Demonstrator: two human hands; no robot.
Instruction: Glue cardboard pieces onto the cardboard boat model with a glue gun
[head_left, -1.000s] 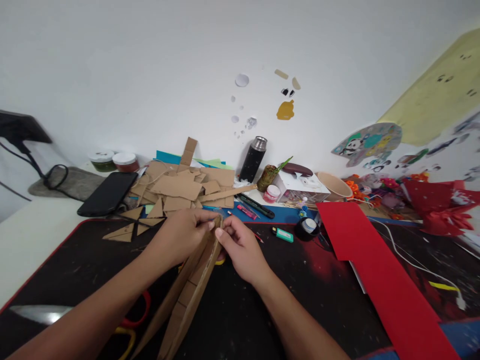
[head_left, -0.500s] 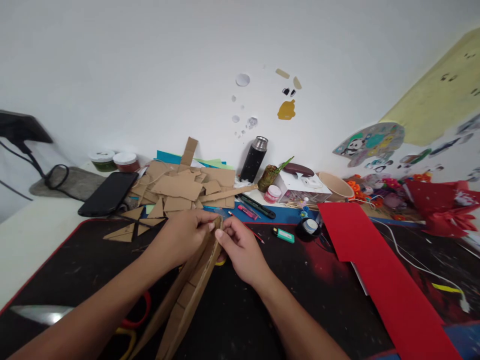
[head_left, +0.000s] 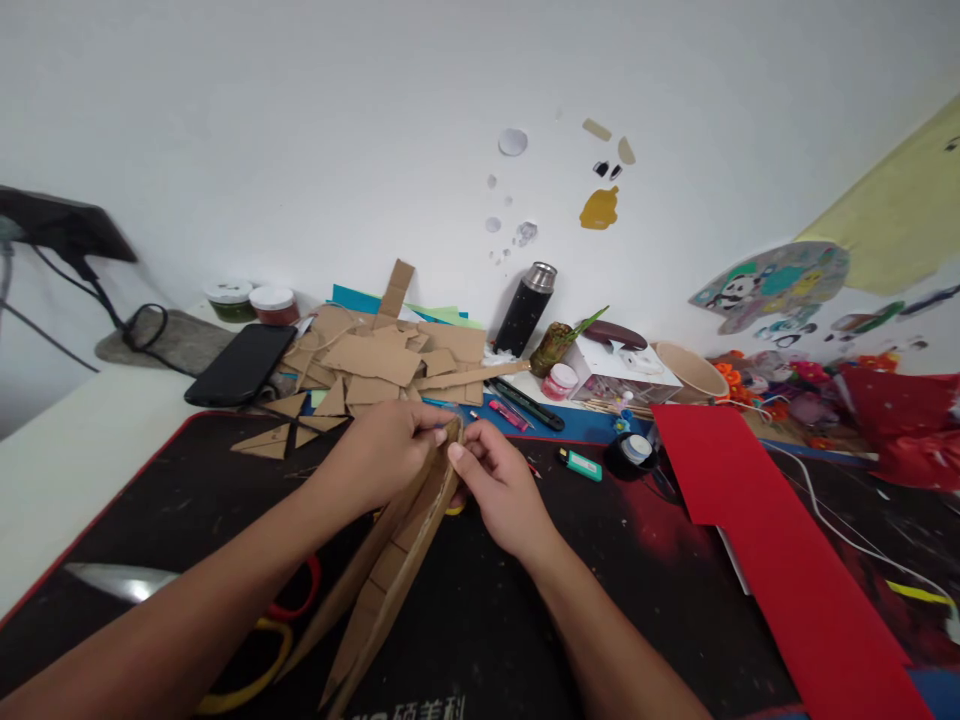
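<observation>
1. We see our left hand and right hand meeting at the far tip of a long cardboard piece, which runs from the bottom edge of the view up to the fingers.
2. Our left hand is closed around the tip from the left, fingers curled over the cardboard edge.
3. Our right hand pinches the same tip from the right, thumb and forefinger narrow and pressed to the cardboard.
4. The cardboard piece looks made of two strips joined at the tip and spreading apart toward us; it lies over the black mat that covers the worktop.
5. Left of the cardboard piece, partly under our left forearm, lie scissors with red and yellow handles.
6. Beyond the cardboard piece's tip sits a heap of cardboard offcuts, with a few triangles just left of the tip on the mat.
7. Left of that heap lies a black phone, and behind the phone stand two small lidded jars.
8. Right of the heap stands a black flask by the wall.
9. Right of the cardboard piece's tip we see a green lighter, then a tape roll, then a red paper sheet stretching toward the lower right.
</observation>
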